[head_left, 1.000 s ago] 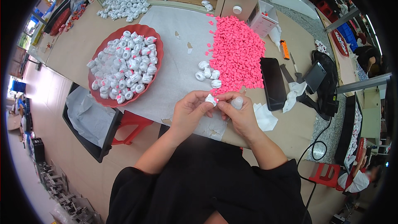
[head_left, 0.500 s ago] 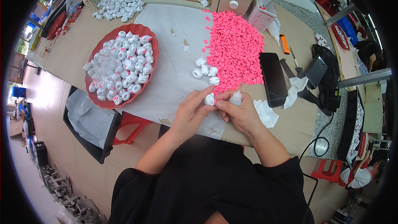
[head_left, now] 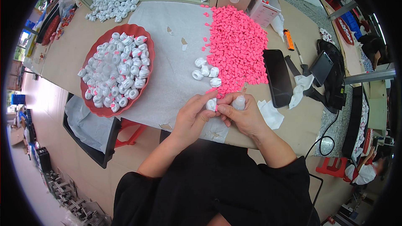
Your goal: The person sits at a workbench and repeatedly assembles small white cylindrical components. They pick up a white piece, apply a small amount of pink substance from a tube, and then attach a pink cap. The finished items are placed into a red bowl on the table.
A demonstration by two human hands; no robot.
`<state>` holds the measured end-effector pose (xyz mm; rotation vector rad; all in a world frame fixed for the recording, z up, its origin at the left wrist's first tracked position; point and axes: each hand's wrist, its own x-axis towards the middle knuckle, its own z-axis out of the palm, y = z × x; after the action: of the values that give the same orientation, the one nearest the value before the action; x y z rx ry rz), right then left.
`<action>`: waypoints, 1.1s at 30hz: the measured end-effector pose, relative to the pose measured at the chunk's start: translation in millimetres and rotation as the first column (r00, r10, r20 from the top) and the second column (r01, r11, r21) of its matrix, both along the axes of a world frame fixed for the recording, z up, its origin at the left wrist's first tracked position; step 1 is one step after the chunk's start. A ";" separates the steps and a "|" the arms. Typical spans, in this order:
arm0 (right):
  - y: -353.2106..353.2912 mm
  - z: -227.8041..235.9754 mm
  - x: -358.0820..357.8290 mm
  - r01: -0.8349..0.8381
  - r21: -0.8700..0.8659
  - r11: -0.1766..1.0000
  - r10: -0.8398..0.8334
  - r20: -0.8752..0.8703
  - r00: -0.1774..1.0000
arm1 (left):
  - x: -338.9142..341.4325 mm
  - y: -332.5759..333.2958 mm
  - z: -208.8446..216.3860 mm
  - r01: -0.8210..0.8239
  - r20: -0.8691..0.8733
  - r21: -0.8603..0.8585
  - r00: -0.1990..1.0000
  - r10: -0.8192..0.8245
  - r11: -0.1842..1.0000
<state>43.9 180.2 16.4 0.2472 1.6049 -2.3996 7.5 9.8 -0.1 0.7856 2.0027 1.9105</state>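
Between the thumb and fingers of my left hand (head_left: 188, 116) is a small white ring-shaped piece (head_left: 211, 104). My right hand (head_left: 248, 119) pinches a tiny pink piece (head_left: 216, 108) against its side with thumb and forefinger. That same hand also keeps a small translucent dropper bottle (head_left: 239, 102) tucked in its fingers, thin tip pointing away from me. Just beyond my fingers spreads a heap of pink pieces (head_left: 238, 46). Several loose white pieces (head_left: 205, 71) lie along the heap's left edge. White pieces with pink bits fill a red scalloped bowl (head_left: 151, 58) on the left.
A black phone (head_left: 278, 78), crumpled white tissue (head_left: 271, 115), orange lighter (head_left: 288, 40) and white squeeze bottle (head_left: 277, 27) lie on the right. More white pieces (head_left: 111, 2) are piled at the back left. A black tray (head_left: 108, 144) sits below the table's left edge.
The view has shifted slightly, so the bowl appears further left. Both hands keep their grip at nearly the same place; the pink piece at the white ring's side shows more clearly.
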 end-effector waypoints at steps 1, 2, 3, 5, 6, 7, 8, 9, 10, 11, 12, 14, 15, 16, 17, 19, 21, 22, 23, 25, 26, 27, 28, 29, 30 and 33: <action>0.4 0.1 -0.3 -0.006 -0.002 1.000 0.006 -0.003 1.000 | -0.1 -0.4 0.0 0.001 0.005 -0.004 1.000 -0.001 1.000; 0.8 0.0 -0.7 -0.011 -0.005 1.000 0.011 -0.006 1.000 | -0.2 -0.6 -0.2 0.003 0.010 -0.007 1.000 -0.003 1.000; 1.2 0.2 -1.1 -0.015 0.001 1.000 0.015 -0.002 1.000 | -0.4 -0.6 -0.2 0.006 0.014 -0.011 1.000 -0.005 1.000; 1.7 0.3 -1.5 -0.023 0.009 1.000 0.023 0.009 1.000 | -0.8 0.1 -0.1 -0.002 0.009 -0.012 1.000 0.002 1.000; 1.7 0.7 -1.9 -0.026 0.019 1.000 0.025 0.010 1.000 | -0.8 0.3 0.0 -0.005 0.007 -0.013 1.000 0.005 1.000; 1.6 1.3 -2.5 -0.029 0.027 0.999 0.029 0.011 1.000 | -0.7 0.3 0.2 -0.006 0.025 -0.017 1.000 0.006 1.000; 1.3 2.2 -2.6 -0.030 0.038 0.999 0.029 0.014 0.999 | -0.7 0.3 0.5 -0.004 0.044 -0.020 0.999 0.005 1.000; 1.1 2.7 -2.4 -0.025 0.045 0.999 0.025 0.014 1.000 | -0.8 0.3 0.8 -0.002 0.062 -0.023 0.998 0.004 1.000; 0.9 3.0 -2.2 -0.021 0.052 0.998 0.020 0.014 1.000 | -1.0 0.6 1.2 0.002 0.077 -0.021 0.997 -0.001 1.000; 0.5 2.7 -2.4 -0.021 0.055 0.998 0.021 0.014 1.000 | -0.9 0.6 1.8 0.002 0.091 -0.024 0.996 0.000 1.000; 0.3 2.8 -2.5 -0.018 0.057 0.998 0.017 0.018 1.000 | -1.0 0.7 2.1 0.002 0.105 -0.026 0.994 0.000 1.000; -0.3 3.5 -2.6 -0.013 0.062 0.998 0.012 0.028 1.000 | -0.9 1.1 2.1 -0.014 0.077 -0.055 0.997 0.019 0.998; -0.5 3.9 -2.6 -0.015 0.060 0.998 0.013 0.025 1.000 | -0.6 1.2 2.2 -0.023 0.064 -0.070 0.998 0.028 0.997; -0.7 4.2 -2.7 -0.016 0.057 0.998 0.014 0.023 1.000 | -0.5 1.3 3.1 -0.028 0.045 -0.087 0.998 0.032 0.996; -0.7 4.5 -2.7 -0.014 0.055 0.998 0.013 0.020 1.000 | -0.8 1.7 4.0 -0.031 0.026 -0.103 0.999 0.034 0.994; -1.4 5.7 -2.7 -0.002 0.056 0.998 0.000 0.035 0.999 | -1.1 2.1 3.6 -0.037 0.005 -0.126 0.999 0.038 0.991; -1.7 5.2 -2.6 0.001 0.054 0.999 -0.004 0.039 0.999 | -1.1 2.3 3.1 -0.044 -0.002 -0.140 0.999 0.044 0.989; -1.8 4.6 -2.5 0.000 0.052 0.999 -0.002 0.036 0.999 | -1.1 2.4 3.3 -0.046 -0.002 -0.145 0.999 0.046 0.988; -1.7 4.2 -2.5 -0.002 0.052 0.999 0.000 0.034 0.999 | -1.2 2.8 3.6 -0.048 -0.003 -0.148 0.999 0.048 0.988; -1.8 4.3 -2.4 -0.003 0.055 0.999 0.002 0.025 1.000 | -1.2 3.4 4.1 -0.051 -0.006 -0.156 0.999 0.050 0.986; -1.8 4.5 -2.4 -0.005 0.057 0.998 0.004 0.020 1.000 | -1.1 3.7 4.2 -0.052 -0.009 -0.159 0.999 0.051 0.986; -1.7 4.9 -2.5 -0.006 0.066 0.998 0.005 0.021 1.000 | -1.1 3.8 4.2 -0.053 -0.012 -0.162 0.999 0.052 0.985; -1.7 5.4 -2.6 -0.008 0.075 0.997 0.006 0.022 1.000 | -1.0 3.7 4.1 -0.054 -0.014 -0.169 0.999 0.053 0.984; -1.6 5.6 -2.7 -0.010 0.085 0.996 0.008 0.022 1.000 | -0.8 3.6 4.2 -0.056 -0.017 -0.176 0.998 0.054 0.983; -1.4 5.3 -2.7 -0.011 0.079 0.997 0.009 0.022 1.000 | -0.7 3.6 4.2 -0.058 -0.019 -0.183 0.998 0.055 0.981; -1.3 4.6 -2.6 -0.010 0.070 0.998 0.009 0.017 1.000 | -0.6 4.1 3.5 -0.065 -0.033 -0.173 0.998 0.060 0.983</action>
<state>41.3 178.9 21.0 0.2706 1.6808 -2.3314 6.9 13.9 3.3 0.7151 2.1994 1.7352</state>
